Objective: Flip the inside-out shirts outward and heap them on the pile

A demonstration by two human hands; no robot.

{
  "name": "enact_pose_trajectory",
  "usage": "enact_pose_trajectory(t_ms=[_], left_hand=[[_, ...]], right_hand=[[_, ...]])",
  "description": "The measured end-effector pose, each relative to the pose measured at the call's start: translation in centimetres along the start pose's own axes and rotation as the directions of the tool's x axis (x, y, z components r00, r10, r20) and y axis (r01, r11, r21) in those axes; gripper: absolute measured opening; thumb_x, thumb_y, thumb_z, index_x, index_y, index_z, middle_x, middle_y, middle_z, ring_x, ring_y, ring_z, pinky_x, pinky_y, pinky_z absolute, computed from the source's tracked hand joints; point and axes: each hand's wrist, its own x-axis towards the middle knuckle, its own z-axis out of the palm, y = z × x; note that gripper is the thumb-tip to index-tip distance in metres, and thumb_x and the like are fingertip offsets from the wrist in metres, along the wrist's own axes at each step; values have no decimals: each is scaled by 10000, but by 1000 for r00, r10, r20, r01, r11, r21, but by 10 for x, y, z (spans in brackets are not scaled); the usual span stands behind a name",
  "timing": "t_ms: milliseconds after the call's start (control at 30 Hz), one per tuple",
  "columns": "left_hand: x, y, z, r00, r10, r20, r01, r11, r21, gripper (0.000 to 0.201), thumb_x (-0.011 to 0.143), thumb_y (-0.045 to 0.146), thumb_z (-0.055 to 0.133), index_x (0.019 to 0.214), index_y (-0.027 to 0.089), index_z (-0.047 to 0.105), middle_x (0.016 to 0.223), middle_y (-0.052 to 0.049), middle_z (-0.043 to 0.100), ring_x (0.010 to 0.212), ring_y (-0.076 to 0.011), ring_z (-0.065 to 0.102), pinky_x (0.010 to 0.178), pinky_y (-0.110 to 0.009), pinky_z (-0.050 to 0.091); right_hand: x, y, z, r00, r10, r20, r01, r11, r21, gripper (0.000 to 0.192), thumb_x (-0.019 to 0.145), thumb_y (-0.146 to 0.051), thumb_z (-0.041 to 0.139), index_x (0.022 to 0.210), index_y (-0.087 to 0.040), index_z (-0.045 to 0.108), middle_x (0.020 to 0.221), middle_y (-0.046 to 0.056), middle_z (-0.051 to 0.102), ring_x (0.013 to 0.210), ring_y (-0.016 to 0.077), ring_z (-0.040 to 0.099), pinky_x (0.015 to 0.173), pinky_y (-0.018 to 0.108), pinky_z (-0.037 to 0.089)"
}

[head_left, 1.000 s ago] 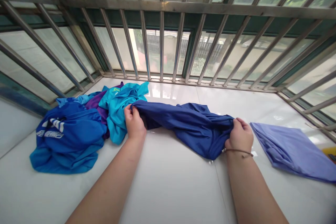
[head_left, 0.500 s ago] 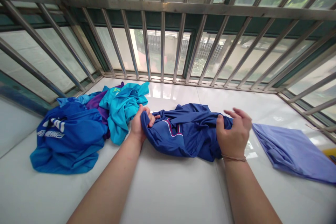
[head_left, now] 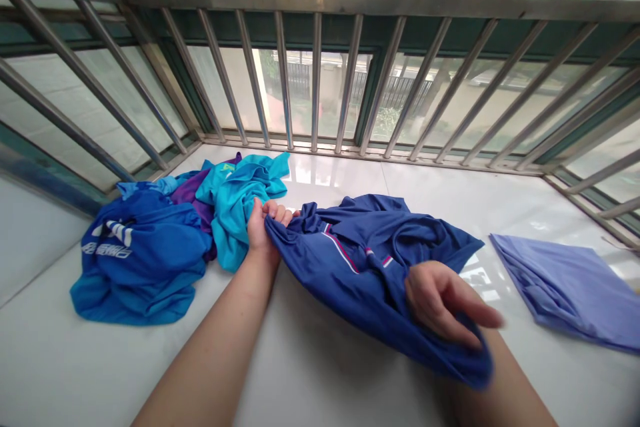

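Observation:
A dark blue shirt (head_left: 370,273) with a red and white stripe lies crumpled across the middle of the white sill (head_left: 310,360). My left hand (head_left: 264,223) grips its left edge in a fist. My right hand (head_left: 443,303) holds the shirt's lower right part, fingers curled and blurred, with cloth draped over the wrist.
A heap of blue (head_left: 135,260), teal (head_left: 240,197) and purple garments lies at the left. A folded lilac cloth (head_left: 570,297) lies at the right. Metal window bars (head_left: 315,53) fence the far and side edges of the sill.
My right hand let go of the shirt's right end, moved toward me and took its lower edge. The shirt has spread out and been pulled nearer. My left hand stayed put.

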Motion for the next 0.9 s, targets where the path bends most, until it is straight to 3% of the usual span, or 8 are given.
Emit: enact_pose_trajectory(t_ms=[133, 233, 433, 533, 600, 700, 800, 900], left_hand=[[-1, 1, 0, 999, -41, -23, 42, 998, 36, 739, 1063, 824, 337, 578, 279, 463, 509, 54, 266, 463, -150, 317, 772, -429, 644], [-1, 3, -1, 999, -39, -4, 39, 995, 96, 747, 984, 928, 383, 608, 291, 487, 493, 68, 257, 446, -155, 320, 785, -462, 657], [8, -1, -4, 970, -107, 219, 59, 975, 215, 742, 843, 1007, 561, 697, 281, 573, 444, 80, 333, 427, -165, 403, 789, -498, 657], [2, -15, 4, 941, -88, 328, -74, 890, 451, 713, 786, 901, 786, 1057, 245, 707, 627, 17, 642, 632, -229, 661, 879, -486, 644], [-8, -25, 11, 883, -79, 463, -263, 733, 627, 939, 668, 729, 991, 1408, 259, 654, 1085, -93, 809, 1035, -312, 770, 1047, -508, 601], [-28, -39, 19, 700, -186, 689, -563, 451, 693, 1308, 580, 489, 1092, 1700, 308, 441, 1649, -153, 582, 1519, -397, 551, 1287, -555, 427], [-41, -45, 24, 568, -278, 775, -724, 280, 631, 896, 814, 338, 938, 1627, 327, 562, 1563, -92, 664, 1487, -345, 584, 1356, -561, 311], [-45, -44, 28, 574, -235, 784, -767, 181, 616, 292, 918, 191, 755, 1184, 299, 807, 1157, -23, 816, 1186, -260, 740, 1336, -542, 317]], right_hand=[[4, -4, -4, 968, 36, -247, -23, 998, 53, 717, 856, -1008, 538, 896, -294, 579, 465, -114, 390, 349, 113, 344, 464, 268, 460], [29, 0, -5, 826, -57, -561, -159, 932, -327, 497, 952, -770, 665, 932, -274, 638, 652, -35, 581, 541, 171, 546, 649, 351, 593], [44, 22, -13, 883, -123, -453, -400, 307, -864, 374, 899, -483, 786, 1178, -234, 796, 1215, 147, 773, 1077, 338, 737, 1008, 489, 588], [41, 18, -9, 905, -2, -425, -385, 421, -822, 223, 996, -426, 677, 972, -228, 777, 954, 79, 780, 901, 273, 724, 887, 403, 579], [39, 11, 0, 920, 34, -391, -312, 666, -677, 291, 1011, -512, 701, 962, -229, 747, 868, 34, 736, 795, 220, 667, 779, 341, 554], [35, 6, 17, 964, 89, -251, -125, 983, -134, 405, 952, -615, 815, 958, -233, 682, 875, 3, 699, 715, 151, 626, 699, 279, 547], [31, 8, 30, 995, 86, -57, -68, 960, 272, 435, 888, -558, 917, 878, -222, 642, 1068, 52, 758, 896, 183, 744, 863, 344, 628], [36, 9, 29, 991, 63, -120, -17, 935, 354, 339, 935, -492, 890, 906, -226, 681, 1166, 67, 780, 986, 193, 767, 941, 370, 639]])
